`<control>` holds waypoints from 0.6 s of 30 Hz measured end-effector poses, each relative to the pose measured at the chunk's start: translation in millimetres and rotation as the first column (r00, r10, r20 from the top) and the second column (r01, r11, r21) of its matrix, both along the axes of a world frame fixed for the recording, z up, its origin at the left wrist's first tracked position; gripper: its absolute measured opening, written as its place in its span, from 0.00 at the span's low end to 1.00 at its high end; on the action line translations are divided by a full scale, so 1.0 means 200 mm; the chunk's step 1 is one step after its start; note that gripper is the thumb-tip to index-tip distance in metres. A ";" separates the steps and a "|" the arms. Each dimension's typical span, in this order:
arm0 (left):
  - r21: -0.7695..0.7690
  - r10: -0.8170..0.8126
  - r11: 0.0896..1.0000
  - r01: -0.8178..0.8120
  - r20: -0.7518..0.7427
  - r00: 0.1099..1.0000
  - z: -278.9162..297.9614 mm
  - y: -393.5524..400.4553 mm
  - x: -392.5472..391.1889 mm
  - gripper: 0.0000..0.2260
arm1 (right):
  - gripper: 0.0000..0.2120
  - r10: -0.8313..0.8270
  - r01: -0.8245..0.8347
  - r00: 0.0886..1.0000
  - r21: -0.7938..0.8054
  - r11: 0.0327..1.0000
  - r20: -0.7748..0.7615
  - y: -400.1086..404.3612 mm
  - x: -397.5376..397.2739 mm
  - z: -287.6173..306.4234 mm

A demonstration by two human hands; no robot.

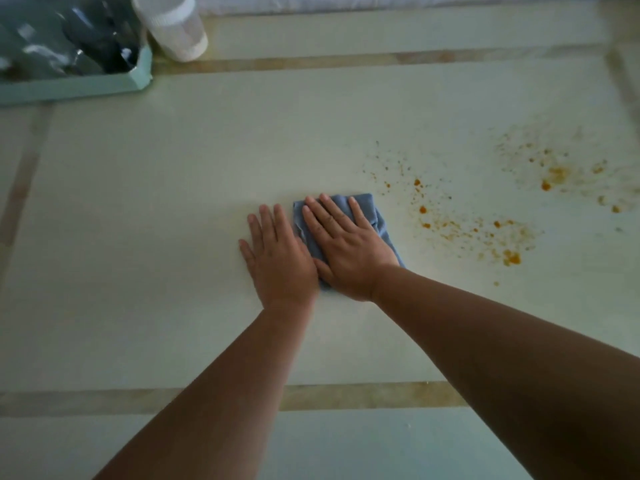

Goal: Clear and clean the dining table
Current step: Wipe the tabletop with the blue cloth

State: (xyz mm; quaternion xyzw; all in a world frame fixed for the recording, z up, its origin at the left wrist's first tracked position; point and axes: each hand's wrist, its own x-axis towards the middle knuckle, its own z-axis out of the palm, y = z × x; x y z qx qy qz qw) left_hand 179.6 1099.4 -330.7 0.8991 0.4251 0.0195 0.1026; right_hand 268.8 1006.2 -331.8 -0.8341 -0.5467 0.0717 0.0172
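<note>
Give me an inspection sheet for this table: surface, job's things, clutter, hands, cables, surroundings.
Surface: pale table with tan inlay strips; orange spatter right of the cloth, unwiped.
Job's things: folded blue cloth lying flat on the table.
Clutter: light green tray of dark, blurred items at far left; white lidded container beside it.
Hands: right hand pressed flat on the cloth; left hand flat on the table at the cloth's left edge.
Cables: nothing seen.
Surroundings: white fabric beyond the far edge.
</note>
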 end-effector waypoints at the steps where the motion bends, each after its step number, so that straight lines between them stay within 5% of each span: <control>1: 0.012 -0.020 1.000 0.020 -0.015 1.000 0.00 0.04 0.04 0.24 | 0.35 0.002 -0.002 1.000 0.000 1.000 0.002 0.01 0.01 0.00; 7: 0.044 -0.177 0.983 0.179 -0.047 0.983 -0.02 0.27 0.24 0.25 | 0.33 -0.027 0.027 1.000 0.027 0.999 0.002 0.09 0.12 -0.03; 18: 0.063 -0.029 0.998 0.025 0.057 0.998 -0.06 0.26 0.31 0.26 | 0.32 0.031 -0.029 0.999 0.044 0.999 -0.029 0.24 0.34 -0.02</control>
